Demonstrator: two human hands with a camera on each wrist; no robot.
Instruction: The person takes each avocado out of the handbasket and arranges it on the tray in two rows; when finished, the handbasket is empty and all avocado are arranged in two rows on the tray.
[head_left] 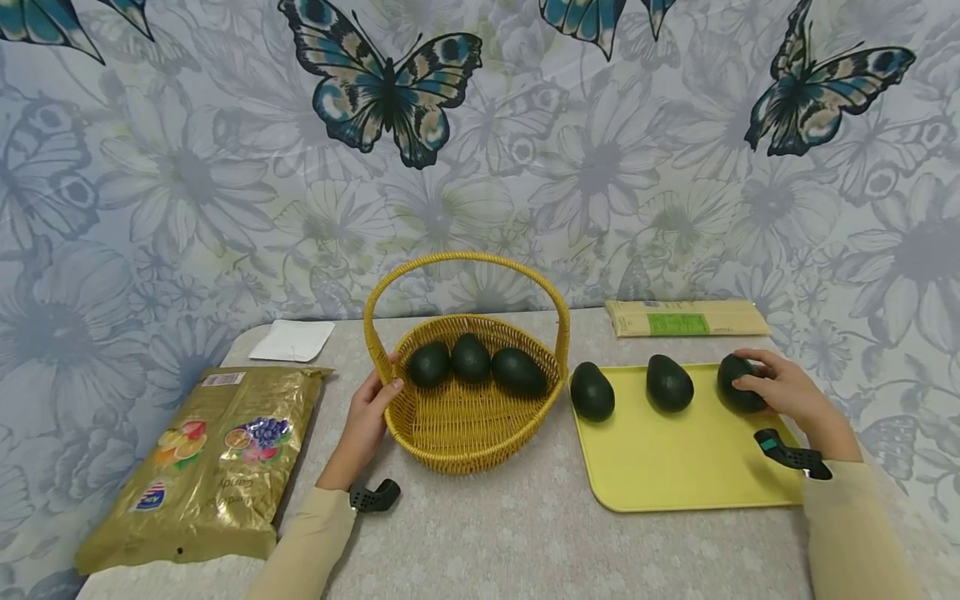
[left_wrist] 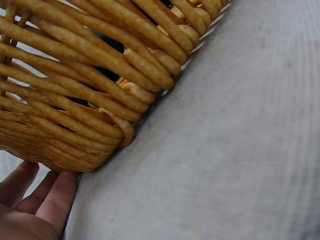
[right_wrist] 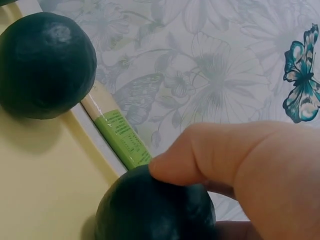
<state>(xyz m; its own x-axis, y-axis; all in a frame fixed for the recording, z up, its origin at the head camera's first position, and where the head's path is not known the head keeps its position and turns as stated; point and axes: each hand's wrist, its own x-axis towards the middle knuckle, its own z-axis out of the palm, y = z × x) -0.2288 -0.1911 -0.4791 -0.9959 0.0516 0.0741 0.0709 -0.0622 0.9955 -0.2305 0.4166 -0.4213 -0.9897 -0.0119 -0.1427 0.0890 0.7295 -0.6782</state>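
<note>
A yellow wicker basket [head_left: 465, 460] with a tall hoop handle stands in the middle of the table, three dark green avocados [head_left: 471, 358] lying along its far side. My left hand [head_left: 366, 421] holds the basket's left side, thumb over the rim; in the left wrist view, its fingers [left_wrist: 59, 200] touch the woven wall. At the right, a yellow tray [head_left: 675, 475] bears three more avocados in a row near its far edge. My right hand [head_left: 795, 396] grips the rightmost avocado [head_left: 733, 385] between thumb and fingers. The middle avocado [right_wrist: 47, 65] also shows in the right wrist view.
A gold candy bag [head_left: 217, 467] lies at the left, with a white folded sheet [head_left: 292, 340] behind it. Behind the tray lies a long pale packet [head_left: 678, 320] with a green label. A butterfly-patterned cloth [head_left: 480, 192] hangs just beyond the table's far edge.
</note>
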